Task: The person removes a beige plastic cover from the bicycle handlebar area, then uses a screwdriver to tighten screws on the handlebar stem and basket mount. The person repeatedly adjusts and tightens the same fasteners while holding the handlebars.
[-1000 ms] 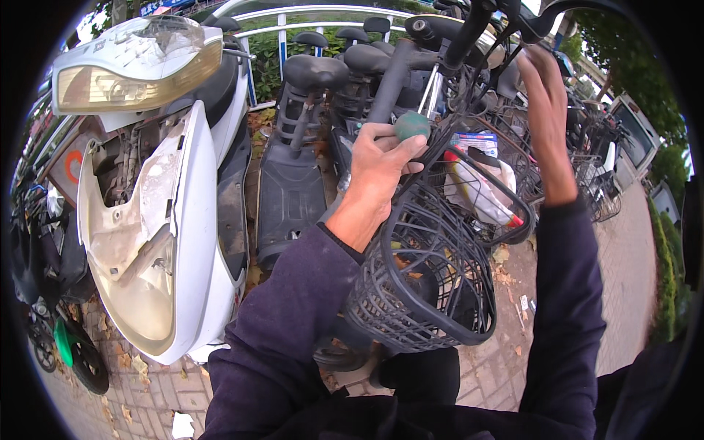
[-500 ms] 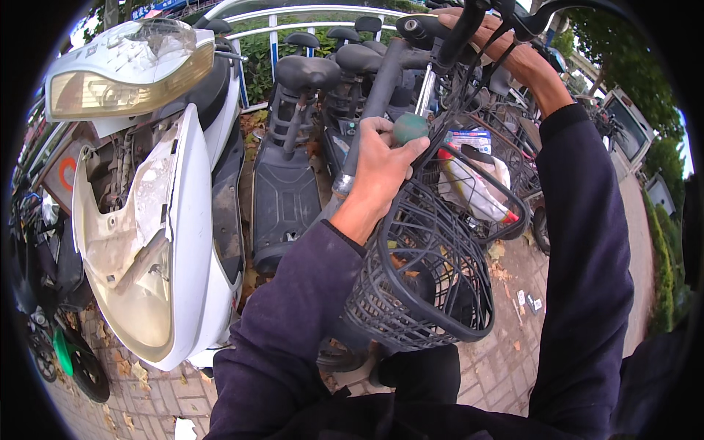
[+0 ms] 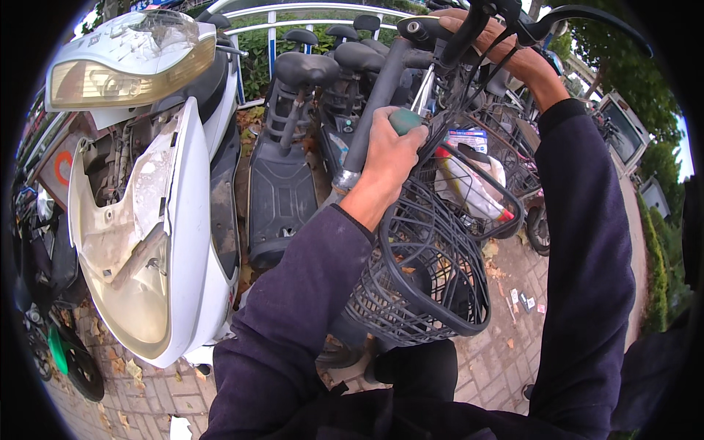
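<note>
My left hand (image 3: 387, 154) is closed on the green bulbous handle (image 3: 405, 121) of a tool, whose slim metal shaft (image 3: 423, 89) points up beside the dark stem tube (image 3: 378, 95) to the black handlebar assembly (image 3: 463, 44). My right hand (image 3: 506, 53) reaches behind the handlebar, fingers wrapped over the top of that assembly and partly hidden by bar and cables. A black basket (image 3: 418, 282) hangs below my hands. Right of them another wire basket (image 3: 506, 231) holds a white and red bundle (image 3: 469, 183).
A white scooter (image 3: 187, 279) with dismantled front panels and loose headlamp housing (image 3: 128, 81) stands at left. Parked scooters with black seats (image 3: 306, 70) line a white railing (image 3: 273, 29). A van (image 3: 623, 132) is at right. Leaves and scraps lie on brick paving (image 3: 513, 345).
My right hand has moved up and left from the cables at right onto the top of the handlebar assembly. My left hand, still on the green handle, has risen slightly.
</note>
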`<state>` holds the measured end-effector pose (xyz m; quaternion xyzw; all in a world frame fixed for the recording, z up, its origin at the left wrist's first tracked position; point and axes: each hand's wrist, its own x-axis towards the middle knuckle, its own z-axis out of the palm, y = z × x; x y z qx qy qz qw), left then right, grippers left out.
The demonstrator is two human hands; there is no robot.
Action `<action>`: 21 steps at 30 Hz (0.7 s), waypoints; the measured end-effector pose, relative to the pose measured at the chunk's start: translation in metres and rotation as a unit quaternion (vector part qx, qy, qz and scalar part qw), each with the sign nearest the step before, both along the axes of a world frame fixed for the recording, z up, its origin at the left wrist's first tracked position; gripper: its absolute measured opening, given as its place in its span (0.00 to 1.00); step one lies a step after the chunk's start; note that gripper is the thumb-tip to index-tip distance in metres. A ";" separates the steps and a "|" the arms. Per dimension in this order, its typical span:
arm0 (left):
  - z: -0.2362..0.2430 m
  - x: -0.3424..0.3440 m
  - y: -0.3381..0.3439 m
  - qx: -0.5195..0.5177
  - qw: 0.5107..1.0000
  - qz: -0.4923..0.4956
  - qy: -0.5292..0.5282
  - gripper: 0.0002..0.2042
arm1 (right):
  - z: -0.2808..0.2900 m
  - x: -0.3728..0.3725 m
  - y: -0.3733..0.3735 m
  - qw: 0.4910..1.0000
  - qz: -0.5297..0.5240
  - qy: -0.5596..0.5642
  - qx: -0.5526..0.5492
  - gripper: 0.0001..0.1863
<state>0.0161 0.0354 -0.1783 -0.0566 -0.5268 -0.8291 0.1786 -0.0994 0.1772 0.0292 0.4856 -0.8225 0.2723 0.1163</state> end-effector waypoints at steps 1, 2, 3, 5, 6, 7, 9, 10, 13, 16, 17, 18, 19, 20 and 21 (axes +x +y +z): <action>0.002 0.001 0.001 0.012 1.000 -0.005 -0.008 0.22 | 0.000 0.000 -0.001 1.000 0.007 0.000 -0.005 0.20; 0.004 0.002 0.001 0.016 1.000 -0.014 -0.019 0.20 | -0.001 0.000 -0.001 1.000 0.015 0.001 -0.009 0.20; 0.005 0.002 0.001 0.023 0.999 -0.018 -0.023 0.18 | 0.000 0.000 -0.002 1.000 0.024 0.002 -0.014 0.20; 0.007 0.001 -0.002 0.056 0.997 -0.058 -0.020 0.15 | -0.001 0.001 -0.003 1.000 0.011 0.005 -0.006 0.20; 0.007 -0.001 -0.008 0.082 0.992 -0.094 -0.013 0.14 | -0.001 0.002 -0.002 1.000 0.005 0.005 -0.002 0.20; 0.007 -0.002 -0.011 0.104 0.988 -0.115 -0.018 0.13 | -0.001 0.002 -0.002 1.000 0.013 0.007 -0.004 0.20; 0.005 -0.001 -0.017 0.080 0.989 -0.123 0.003 0.15 | -0.001 0.000 0.001 0.999 0.029 0.012 -0.009 0.20; 0.005 0.000 -0.018 0.060 0.991 -0.118 -0.004 0.16 | -0.001 -0.003 0.002 1.000 0.024 0.001 -0.011 0.19; 0.005 0.005 -0.025 0.008 0.992 -0.122 0.010 0.22 | -0.002 -0.017 0.007 1.000 0.003 0.009 0.013 0.21; 0.008 0.004 -0.030 -0.094 0.992 -0.085 0.019 0.28 | -0.003 -0.039 0.006 0.992 -0.001 0.100 0.072 0.27; 0.008 0.003 -0.030 -0.126 0.990 -0.062 0.028 0.30 | -0.004 -0.045 0.007 0.989 0.016 0.130 0.074 0.27; 0.008 0.001 -0.030 -0.193 0.979 -0.007 0.059 0.30 | -0.004 -0.049 0.008 0.984 0.034 0.160 0.075 0.27; 0.006 -0.001 -0.027 -0.251 0.962 0.055 0.098 0.31 | -0.005 -0.051 0.010 0.985 0.023 0.153 0.076 0.27; 0.005 -0.004 -0.025 -0.306 0.935 0.115 0.136 0.32 | -0.006 -0.051 0.012 0.986 0.012 0.146 0.076 0.27; 0.003 -0.006 -0.020 -0.295 0.940 0.139 0.099 0.31 | -0.006 -0.050 0.013 0.987 0.000 0.138 0.077 0.27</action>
